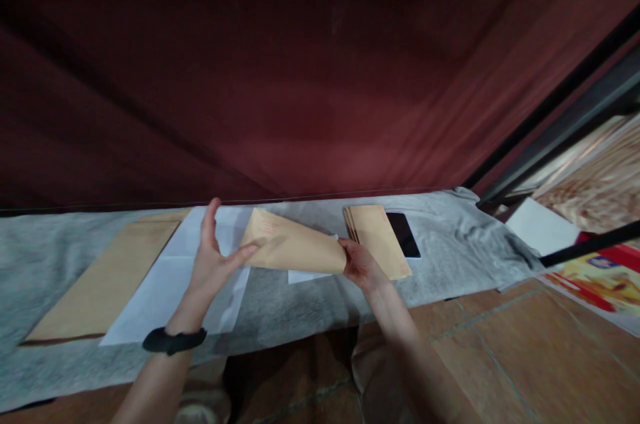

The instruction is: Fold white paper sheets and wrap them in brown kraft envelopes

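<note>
A tan paper envelope (295, 244) is held up above the cloth, with writing near its left end. My right hand (360, 263) grips its right end, fingers closed on the edge. At the envelope's left end is my left hand (220, 257), thumb and fingers spread wide; the thumb lies at or just in front of the paper, and I cannot tell whether it touches. Behind that hand lie white paper sheets (170, 284). Part of another white sheet (305, 276) shows below the held envelope. To the right is a fanned stack of tan envelopes (380, 241).
A large brown envelope (110, 277) lies at the left on the grey cloth (300, 304). A dark-screened tablet or phone (404, 234) is partly under the envelope stack. A dark red curtain (310, 77) hangs behind. Dark metal bars (565, 124) and a colourful box (600, 281) stand right.
</note>
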Demonstrator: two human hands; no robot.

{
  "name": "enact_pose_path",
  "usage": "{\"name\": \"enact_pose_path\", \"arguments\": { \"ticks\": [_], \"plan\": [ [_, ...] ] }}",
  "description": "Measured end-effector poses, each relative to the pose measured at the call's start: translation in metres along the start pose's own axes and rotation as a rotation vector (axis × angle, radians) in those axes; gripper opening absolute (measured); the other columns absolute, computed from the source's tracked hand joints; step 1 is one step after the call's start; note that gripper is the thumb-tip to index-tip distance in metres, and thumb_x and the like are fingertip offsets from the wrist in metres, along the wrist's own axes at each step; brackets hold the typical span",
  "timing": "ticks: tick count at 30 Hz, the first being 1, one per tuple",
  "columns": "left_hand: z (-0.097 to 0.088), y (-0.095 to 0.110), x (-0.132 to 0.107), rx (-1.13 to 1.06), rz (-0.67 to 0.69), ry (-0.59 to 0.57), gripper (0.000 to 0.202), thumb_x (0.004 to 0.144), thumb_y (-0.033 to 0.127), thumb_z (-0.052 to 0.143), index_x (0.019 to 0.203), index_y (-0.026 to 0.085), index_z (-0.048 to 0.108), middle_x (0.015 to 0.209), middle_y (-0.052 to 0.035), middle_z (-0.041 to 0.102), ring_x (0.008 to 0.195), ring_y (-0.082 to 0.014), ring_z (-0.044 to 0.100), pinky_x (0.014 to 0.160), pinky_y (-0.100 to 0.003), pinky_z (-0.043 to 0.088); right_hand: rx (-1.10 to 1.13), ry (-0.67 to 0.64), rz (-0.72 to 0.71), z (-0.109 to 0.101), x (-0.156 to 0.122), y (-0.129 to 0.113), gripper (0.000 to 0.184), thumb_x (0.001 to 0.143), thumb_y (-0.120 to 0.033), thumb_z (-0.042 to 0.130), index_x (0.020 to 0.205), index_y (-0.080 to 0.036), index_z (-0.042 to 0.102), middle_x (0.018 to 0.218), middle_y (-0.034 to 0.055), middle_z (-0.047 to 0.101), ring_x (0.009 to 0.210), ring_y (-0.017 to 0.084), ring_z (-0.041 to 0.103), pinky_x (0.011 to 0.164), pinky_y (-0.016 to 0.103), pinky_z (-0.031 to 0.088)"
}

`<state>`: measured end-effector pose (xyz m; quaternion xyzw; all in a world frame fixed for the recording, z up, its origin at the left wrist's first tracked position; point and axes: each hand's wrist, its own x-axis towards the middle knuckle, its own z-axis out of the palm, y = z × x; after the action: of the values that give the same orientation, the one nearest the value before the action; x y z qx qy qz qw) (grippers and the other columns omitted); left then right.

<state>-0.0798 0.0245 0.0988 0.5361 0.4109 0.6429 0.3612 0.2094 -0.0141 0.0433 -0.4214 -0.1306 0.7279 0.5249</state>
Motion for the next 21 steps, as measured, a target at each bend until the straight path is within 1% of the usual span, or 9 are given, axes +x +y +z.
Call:
{"name": "enact_pose_path", "arguments": {
  "ticks": [2, 4, 5, 6, 8, 10, 13, 16, 21],
  "plan": [
    [0.002, 0.002, -0.011, 0.266, 0.106, -0.309, 0.099, 0.044, 0.04, 0.098, 0.135, 0.028, 0.061, 0.162, -0.01, 0.038, 0.154, -0.0396, 0.019, 0.125, -0.059, 0.003, -0.047, 0.004, 0.03, 0.0, 0.002, 0.005, 0.002, 0.078, -0.018, 0.065, 0.079, -0.017, 0.064, 0.064, -0.0007, 0.069, 0.066, 0.016, 0.069, 0.058, 0.021, 0.052],
    [0.007, -0.001, -0.025, 0.506, 0.222, -0.618, 0.097, 0.051, 0.053, 0.093, 0.138, 0.029, 0.059, 0.163, -0.0114, 0.035, 0.153, -0.0433, 0.02, 0.122, -0.064, -0.002, -0.068, -0.006, 0.056, 0.002, 0.003, 0.01, 0.002, 0.078, -0.018, 0.066, 0.078, -0.017, 0.064, 0.063, -0.0011, 0.068, 0.062, 0.014, 0.066, 0.056, 0.021, 0.05],
    [0.008, -0.004, -0.031, 0.594, 0.278, -0.718, 0.095, 0.055, 0.056, 0.09, 0.141, 0.031, 0.057, 0.164, -0.011, 0.034, 0.153, -0.0433, 0.02, 0.122, -0.065, -0.003, -0.075, -0.012, 0.065, 0.003, 0.003, 0.012, 0.002, 0.078, -0.017, 0.066, 0.078, -0.016, 0.064, 0.062, -0.0014, 0.067, 0.06, 0.014, 0.064, 0.055, 0.021, 0.049],
    [0.009, -0.007, -0.035, 0.662, 0.323, -0.779, 0.094, 0.059, 0.056, 0.088, 0.144, 0.033, 0.054, 0.164, -0.0104, 0.033, 0.153, -0.0427, 0.021, 0.122, -0.065, -0.003, -0.083, -0.018, 0.074, 0.005, 0.003, 0.014, 0.002, 0.078, -0.017, 0.067, 0.078, -0.017, 0.065, 0.061, -0.0019, 0.067, 0.058, 0.013, 0.063, 0.054, 0.021, 0.049],
    [0.009, -0.014, -0.041, 0.741, 0.386, -0.82, 0.092, 0.065, 0.052, 0.085, 0.148, 0.035, 0.049, 0.163, -0.0097, 0.036, 0.152, -0.0411, 0.023, 0.122, -0.064, -0.003, -0.098, -0.027, 0.088, 0.008, 0.003, 0.017, 0.003, 0.078, -0.017, 0.068, 0.077, -0.017, 0.065, 0.06, -0.0028, 0.065, 0.056, 0.012, 0.06, 0.053, 0.021, 0.047],
    [0.007, -0.019, -0.043, 0.778, 0.409, -0.815, 0.09, 0.07, 0.046, 0.083, 0.151, 0.036, 0.045, 0.159, -0.0098, 0.042, 0.151, -0.0397, 0.027, 0.123, -0.063, -0.004, -0.108, -0.031, 0.094, 0.01, 0.003, 0.018, 0.005, 0.079, -0.018, 0.068, 0.076, -0.017, 0.064, 0.057, -0.0038, 0.063, 0.053, 0.012, 0.058, 0.052, 0.02, 0.045],
    [0.007, -0.024, -0.046, 0.789, 0.404, -0.814, 0.089, 0.072, 0.039, 0.081, 0.153, 0.035, 0.043, 0.157, -0.01, 0.044, 0.149, -0.0387, 0.032, 0.123, -0.062, -0.003, -0.118, -0.031, 0.095, 0.011, 0.006, 0.02, 0.007, 0.079, -0.018, 0.069, 0.074, -0.017, 0.063, 0.053, -0.0047, 0.06, 0.049, 0.01, 0.053, 0.048, 0.02, 0.041],
    [0.012, -0.026, -0.051, 0.801, 0.397, -0.838, 0.093, 0.07, 0.035, 0.081, 0.154, 0.035, 0.04, 0.156, -0.0106, 0.045, 0.146, -0.039, 0.036, 0.123, -0.061, 0.0, -0.119, -0.033, 0.096, 0.013, 0.009, 0.022, 0.01, 0.078, -0.018, 0.07, 0.072, -0.017, 0.062, 0.053, -0.005, 0.059, 0.046, 0.009, 0.051, 0.045, 0.019, 0.038],
    [0.015, -0.028, -0.054, 0.862, 0.354, -0.844, 0.094, 0.071, 0.03, 0.078, 0.155, 0.037, 0.038, 0.146, -0.0118, 0.053, 0.134, -0.0381, 0.047, 0.122, -0.059, 0.01, -0.102, -0.045, 0.083, 0.016, 0.01, 0.02, 0.012, 0.079, -0.021, 0.069, 0.07, -0.017, 0.062, 0.055, -0.0044, 0.06, 0.045, 0.009, 0.052, 0.044, 0.018, 0.039]
  ]
}}
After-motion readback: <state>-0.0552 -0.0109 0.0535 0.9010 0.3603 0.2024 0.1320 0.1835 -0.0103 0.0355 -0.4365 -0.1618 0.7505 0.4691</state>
